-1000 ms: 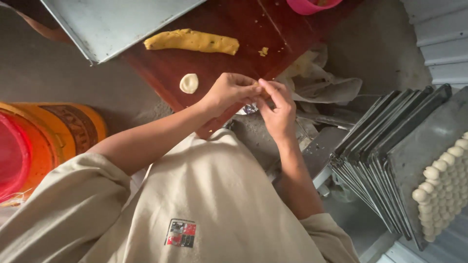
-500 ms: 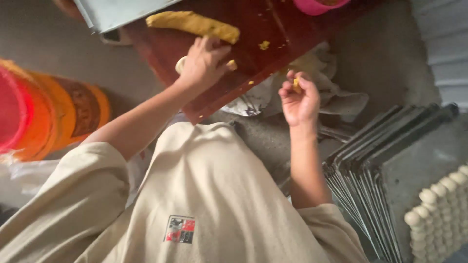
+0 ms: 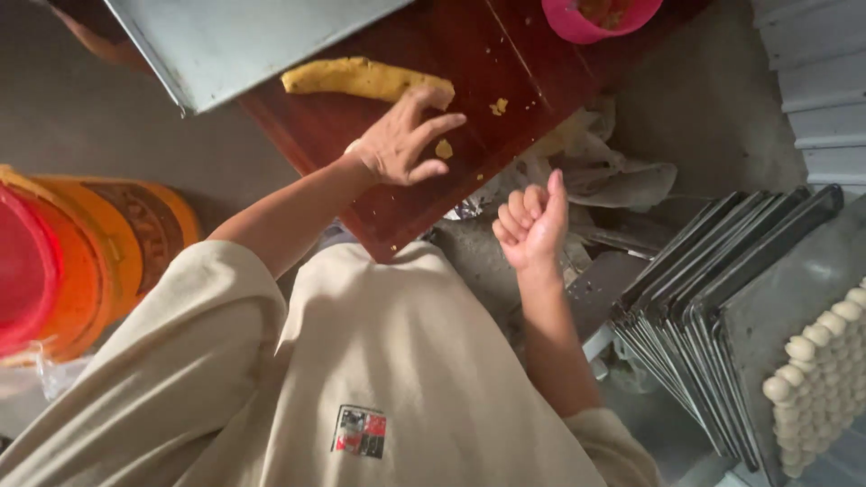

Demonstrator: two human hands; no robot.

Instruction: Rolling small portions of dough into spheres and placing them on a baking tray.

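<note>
Rows of shaped dough balls (image 3: 825, 379) are seen trayed at right, while a yellow dough log (image 3: 356, 77) remains on the table (image 3: 424, 203), the left hand (image 3: 401, 140) spread over a dough bit (image 3: 444, 149) and the right hand (image 3: 532, 221) curled closed, contents not visible.

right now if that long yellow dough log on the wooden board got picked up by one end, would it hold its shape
Probably not. The yellow dough log looks soft and lumpy, so it would likely sag or tear. Crumbs on the wooden board suggest it breaks off easily. Its flattish underside makes rolling unlikely.
</note>
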